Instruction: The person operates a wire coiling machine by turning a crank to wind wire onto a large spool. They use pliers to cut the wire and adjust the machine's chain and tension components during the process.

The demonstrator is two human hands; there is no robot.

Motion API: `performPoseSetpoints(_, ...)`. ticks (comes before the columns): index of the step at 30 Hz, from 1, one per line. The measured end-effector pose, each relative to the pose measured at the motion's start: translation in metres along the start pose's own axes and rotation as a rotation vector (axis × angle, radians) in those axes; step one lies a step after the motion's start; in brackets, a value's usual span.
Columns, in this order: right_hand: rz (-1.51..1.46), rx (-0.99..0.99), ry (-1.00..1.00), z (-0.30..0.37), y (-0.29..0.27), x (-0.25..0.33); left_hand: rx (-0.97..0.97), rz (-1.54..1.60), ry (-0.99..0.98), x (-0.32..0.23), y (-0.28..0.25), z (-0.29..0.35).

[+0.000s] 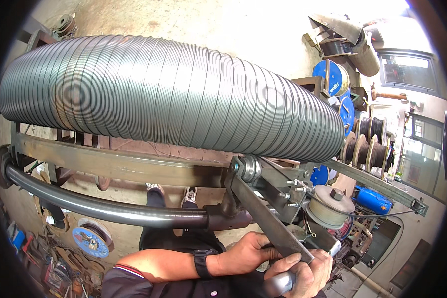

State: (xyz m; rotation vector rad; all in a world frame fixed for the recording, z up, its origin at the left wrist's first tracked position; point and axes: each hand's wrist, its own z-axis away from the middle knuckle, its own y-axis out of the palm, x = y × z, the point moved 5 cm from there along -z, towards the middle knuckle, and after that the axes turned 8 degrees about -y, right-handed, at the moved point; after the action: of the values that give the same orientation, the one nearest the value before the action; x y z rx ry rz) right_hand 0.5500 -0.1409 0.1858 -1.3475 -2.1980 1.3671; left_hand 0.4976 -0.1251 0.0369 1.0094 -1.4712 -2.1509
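— Two hands on it?
— Yes. Left hand (246,254) grips under the flat grey steel lever bar (270,221); right hand (305,273) closes round its shiny round handle (279,284), below the long ribbed grey metal coil (169,94).

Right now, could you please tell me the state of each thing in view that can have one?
Wire coil: wound tightly along the drum.
Flat steel lever: gripped by both hands.
Left hand: closed on the lever.
Right hand: closed around the lever's handle end.
Small wire spool: partly filled.
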Motion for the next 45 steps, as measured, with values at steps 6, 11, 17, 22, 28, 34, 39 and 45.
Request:
performPoseSetpoints(6, -0.002, -0.011, -0.014, 0.001, 0.0, 0.001, 0.009, -0.03, -0.049, -0.003, -0.003, 0.001)
performPoseSetpoints(11, -0.006, -0.013, -0.015, 0.002, 0.0, 0.003, 0.025, -0.007, -0.051, -0.003, -0.004, 0.004)
performPoseSetpoints(17, -0.016, -0.02, -0.021, 0.0, 0.0, 0.005, 0.02, -0.022, -0.035, -0.007, -0.004, 0.005)
performPoseSetpoints(22, -0.04, -0.03, -0.03, -0.001, 0.0, 0.007, 0.003, -0.094, -0.013, -0.009, -0.006, 0.007)
performPoseSetpoints(28, -0.036, 0.044, -0.015, -0.006, 0.0, 0.011, -0.012, -0.095, -0.031, -0.008, -0.009, 0.01)
performPoseSetpoints(34, -0.024, 0.017, -0.027, -0.006, 0.001, 0.013, -0.005, -0.104, -0.023, -0.008, -0.01, 0.01)
performPoseSetpoints(39, -0.033, 0.001, -0.031, -0.006, 0.002, 0.014, -0.003, -0.131, -0.002, -0.012, -0.01, 0.012)
performPoseSetpoints(45, -0.038, -0.041, -0.015, -0.01, 0.004, 0.017, -0.015, -0.146, -0.009, -0.015, -0.011, 0.014)
